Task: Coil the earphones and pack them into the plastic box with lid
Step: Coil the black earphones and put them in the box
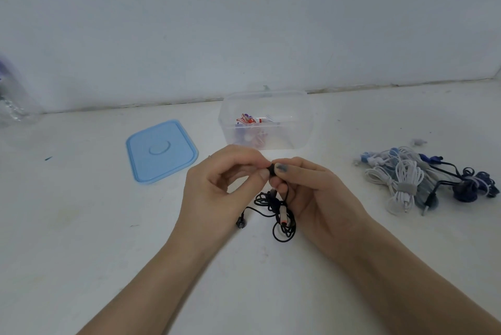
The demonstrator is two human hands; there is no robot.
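Both forearms are bare, no sleeves showing; the right hand [311,193] thumbnail carries chipped dark blue-grey polish.

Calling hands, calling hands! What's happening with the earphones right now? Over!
Left hand and right hand both pinching black earphones, cord dangling tangled. Clear box open, blue lid beside it. More earphones waiting right. Nothing blocking.

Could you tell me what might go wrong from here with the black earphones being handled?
1. The black earphones hang in a loose tangle below both hands, which pinch one black piece; pulling may tighten knots.
2. One earbud trails away on the table and may snag while coiling.
3. The blue lid lies apart from the plastic box, so the box could be left unclosed.
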